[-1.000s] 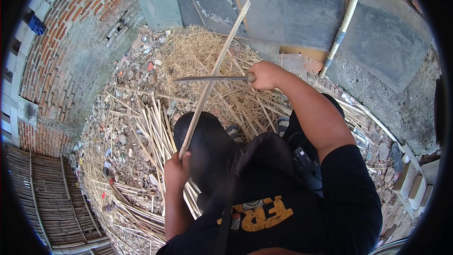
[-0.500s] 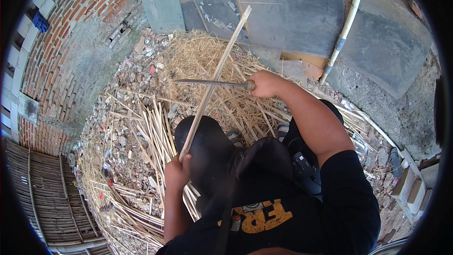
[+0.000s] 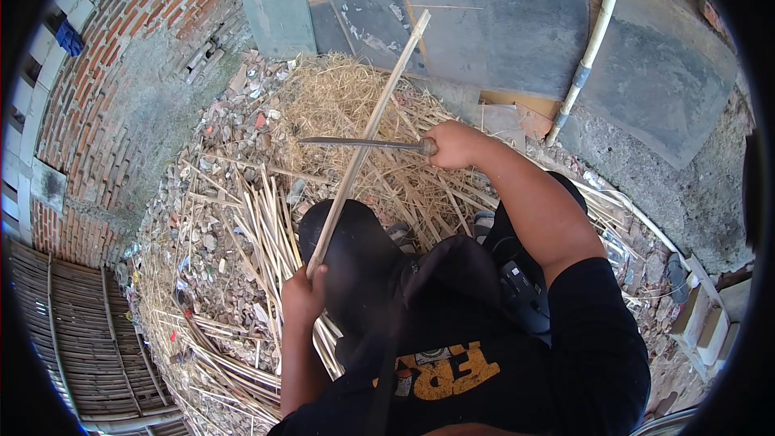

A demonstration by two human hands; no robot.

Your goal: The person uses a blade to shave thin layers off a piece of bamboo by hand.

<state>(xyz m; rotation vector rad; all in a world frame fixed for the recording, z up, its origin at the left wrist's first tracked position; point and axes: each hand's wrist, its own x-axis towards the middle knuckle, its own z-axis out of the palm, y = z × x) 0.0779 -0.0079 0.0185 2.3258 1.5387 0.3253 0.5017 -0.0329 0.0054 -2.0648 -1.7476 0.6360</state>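
My left hand (image 3: 303, 295) is closed around the lower end of a long pale bamboo strip (image 3: 371, 129), which slants up and away to the right past my knee. In my right hand (image 3: 454, 145) is the handle of a long knife (image 3: 363, 143); its thin dark blade points left and crosses the strip at about mid-length, touching or very close to it. Beyond them lies a heap of fine straw-like shavings (image 3: 331, 97). Several cut bamboo strips (image 3: 270, 222) lie on the ground to the left of my knee.
Rubble and litter (image 3: 210, 242) cover the ground. A brick wall (image 3: 121, 105) stands at left, with a slatted bamboo panel (image 3: 73, 331) below it. Grey boards (image 3: 517, 32) lean at the back beside a white pipe (image 3: 597, 32). More strips (image 3: 226, 371) are piled near left.
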